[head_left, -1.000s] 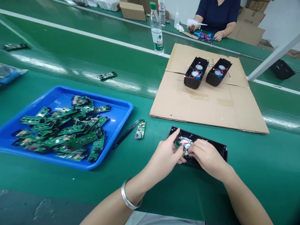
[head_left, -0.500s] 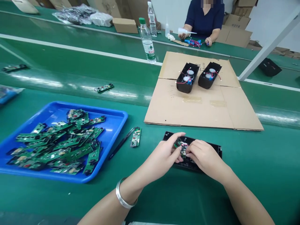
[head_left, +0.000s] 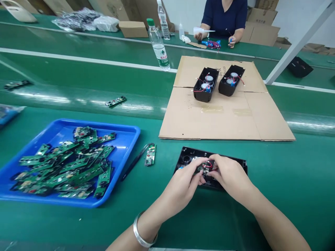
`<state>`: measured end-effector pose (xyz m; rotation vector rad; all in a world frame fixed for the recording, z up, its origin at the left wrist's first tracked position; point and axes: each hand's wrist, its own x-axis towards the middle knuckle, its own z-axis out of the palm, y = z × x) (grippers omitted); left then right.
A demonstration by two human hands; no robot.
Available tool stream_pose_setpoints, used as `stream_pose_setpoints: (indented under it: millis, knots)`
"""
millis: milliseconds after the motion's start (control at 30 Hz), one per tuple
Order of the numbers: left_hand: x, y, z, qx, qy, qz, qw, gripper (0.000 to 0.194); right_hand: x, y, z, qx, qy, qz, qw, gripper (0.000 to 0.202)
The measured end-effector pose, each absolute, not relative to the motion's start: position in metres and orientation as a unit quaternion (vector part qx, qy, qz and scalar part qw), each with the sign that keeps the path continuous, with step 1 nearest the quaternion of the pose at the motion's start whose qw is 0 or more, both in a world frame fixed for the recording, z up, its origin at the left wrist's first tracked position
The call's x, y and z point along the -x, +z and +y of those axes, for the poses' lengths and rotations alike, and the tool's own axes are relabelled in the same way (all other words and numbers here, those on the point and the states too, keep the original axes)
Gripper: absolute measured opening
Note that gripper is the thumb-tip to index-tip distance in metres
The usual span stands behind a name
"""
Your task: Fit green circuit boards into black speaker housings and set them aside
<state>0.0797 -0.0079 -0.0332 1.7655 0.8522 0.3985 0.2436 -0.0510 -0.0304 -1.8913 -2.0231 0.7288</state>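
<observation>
My left hand [head_left: 184, 183] pinches a small green circuit board [head_left: 203, 168] over a black speaker housing [head_left: 242, 164], hiding part of both. My right hand [head_left: 231, 174] has its fingertips closed at the board's other side, where a thin red wire [head_left: 210, 163] runs into them. The wire's tip is hidden by the fingers. The housing lies open on the green table, with round openings showing at its left end. To the left of my hands lie a single circuit board [head_left: 150, 154] and dark tweezers [head_left: 134, 163].
A blue tray [head_left: 134, 139] heaped with circuit boards stands at left. Ahead lies a cardboard sheet [head_left: 227, 122] bearing two black housings [head_left: 206, 85] with speakers and wires. A water bottle [head_left: 159, 50] stands beyond it. Across the bench, a person [head_left: 222, 17] holds a white bottle.
My view has shifted slightly. My left hand has drawn lower, uncovering more of the housing's left end. My right fingers have shifted at the board, and the red wire shows more clearly.
</observation>
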Motion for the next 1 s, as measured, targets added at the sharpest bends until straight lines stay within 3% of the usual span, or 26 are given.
stream_pose_setpoints:
  millis: [200, 433, 733, 1000]
  knots:
    - [-0.078, -0.036, -0.014, -0.781, 0.195, 0.325, 0.496, 0.026, -0.244, -0.025, -0.047, 0.648, 0.291, -0.697, 0.100, 0.017]
    - [-0.080, -0.040, -0.018, -0.721, 0.197, 0.366, 0.555, 0.017, -0.243, -0.024, -0.047, 0.648, 0.272, -0.702, 0.114, 0.013]
    - [-0.080, -0.033, -0.016, -0.702, 0.188, 0.413, 0.549, 0.017, -0.240, -0.024, -0.046, 0.641, 0.269, -0.710, 0.113, 0.017]
    - [-0.073, -0.025, -0.015, -0.692, 0.156, 0.472, 0.524, 0.026, -0.296, 0.004, -0.068, 0.638, 0.186, -0.744, 0.069, 0.080]
